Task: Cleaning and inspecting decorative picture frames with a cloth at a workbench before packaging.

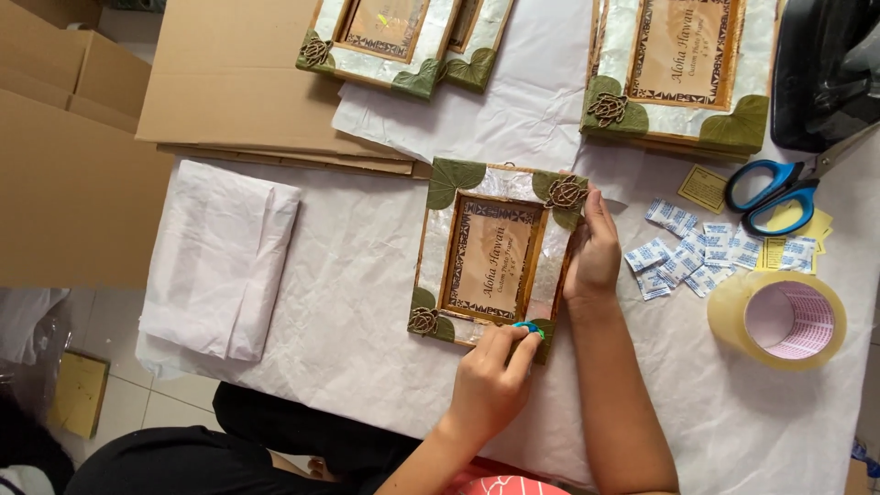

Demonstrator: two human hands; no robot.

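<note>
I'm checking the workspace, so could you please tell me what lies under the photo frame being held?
The photo frame lies on crumpled white wrapping paper spread over the table. Whatever sits directly beneath the frame is covered and cannot be seen.
</note>
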